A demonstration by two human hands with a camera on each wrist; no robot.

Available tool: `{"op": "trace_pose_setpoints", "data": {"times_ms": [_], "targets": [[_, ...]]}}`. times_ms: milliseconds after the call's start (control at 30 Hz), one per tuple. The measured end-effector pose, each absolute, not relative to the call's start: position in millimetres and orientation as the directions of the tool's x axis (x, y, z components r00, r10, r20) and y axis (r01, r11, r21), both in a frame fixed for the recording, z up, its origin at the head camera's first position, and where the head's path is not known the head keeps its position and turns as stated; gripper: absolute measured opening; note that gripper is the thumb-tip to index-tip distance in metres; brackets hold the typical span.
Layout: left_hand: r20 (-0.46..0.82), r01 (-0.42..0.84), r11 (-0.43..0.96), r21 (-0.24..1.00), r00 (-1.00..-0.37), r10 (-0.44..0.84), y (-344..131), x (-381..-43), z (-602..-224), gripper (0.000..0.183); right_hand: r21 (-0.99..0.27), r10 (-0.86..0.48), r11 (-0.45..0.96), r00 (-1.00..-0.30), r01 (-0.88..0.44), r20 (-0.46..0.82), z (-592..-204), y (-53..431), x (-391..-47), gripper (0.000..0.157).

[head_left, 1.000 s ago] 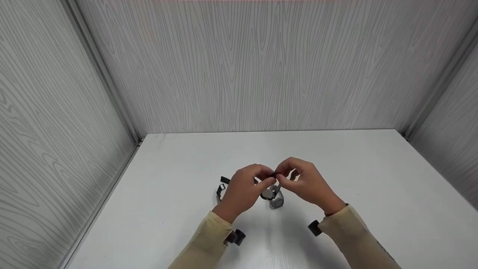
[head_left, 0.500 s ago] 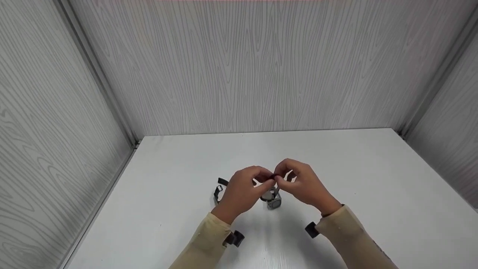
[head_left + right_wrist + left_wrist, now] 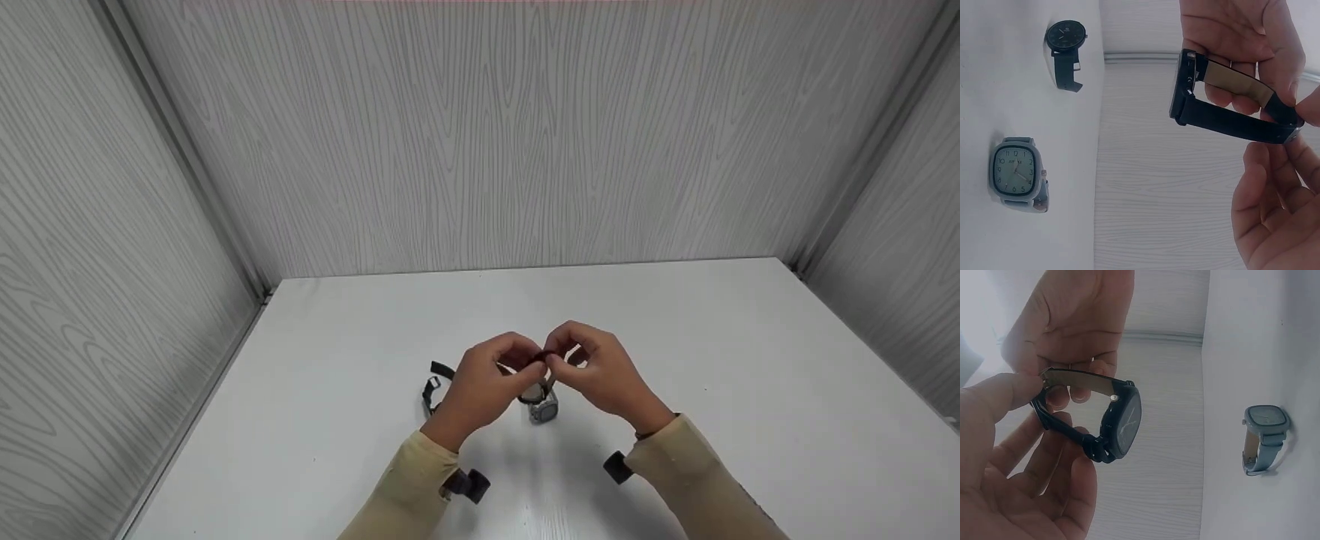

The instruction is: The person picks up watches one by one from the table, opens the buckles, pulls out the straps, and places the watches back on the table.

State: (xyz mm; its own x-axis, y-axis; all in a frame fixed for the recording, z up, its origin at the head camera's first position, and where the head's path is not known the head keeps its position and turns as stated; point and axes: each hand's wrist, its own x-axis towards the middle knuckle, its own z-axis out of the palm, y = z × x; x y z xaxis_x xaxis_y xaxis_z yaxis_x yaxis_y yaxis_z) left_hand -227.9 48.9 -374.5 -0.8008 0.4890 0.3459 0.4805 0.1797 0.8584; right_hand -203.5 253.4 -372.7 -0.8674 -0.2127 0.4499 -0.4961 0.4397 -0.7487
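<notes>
My left hand [image 3: 484, 382] and right hand [image 3: 596, 371] meet over the table, pinching the strap ends of a wristwatch [image 3: 1126, 424] between them. It has a round dark dial, a black strap and a tan lining. In the right wrist view the held wristwatch [image 3: 1230, 121] hangs on edge, its strap forming a loop with the ends joined at the fingertips. Fingers partly hide the buckle. Below lies a grey-blue square watch [image 3: 1015, 171] with a pale dial. Another black watch [image 3: 1066, 36] with a round dial lies nearby, partly covered by my left hand in the head view.
The white tabletop [image 3: 360, 322] is bounded by a wood-grain back panel [image 3: 480, 135] and side panels, the left one [image 3: 97, 300] nearer. Black camera mounts [image 3: 619, 466] stick out inward from both wrists.
The head view has shifted slightly, so everything sits a little further left. My fingers have moved slightly at the strap, and more of its dark band shows between the fingertips. Both hands still hold the watch.
</notes>
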Motion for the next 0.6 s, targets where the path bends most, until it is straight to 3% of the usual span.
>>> {"op": "trace_pose_setpoints", "data": {"times_ms": [300, 600], "targets": [[0.350, 0.489, 0.181, 0.853, -0.795, 0.496, 45.2, -227.7, -374.3, 0.013, -0.737, -0.232, 0.460, -0.869, -0.495, 0.438, -373.5, 253.4, -204.1, 0.013], [0.340, 0.553, 0.327, 0.767, -0.781, 0.524, 42.3, -228.2, -374.0, 0.015, -0.525, -0.426, 0.587, -0.787, -0.616, 0.447, -358.0, 263.7, -203.4, 0.021]]}}
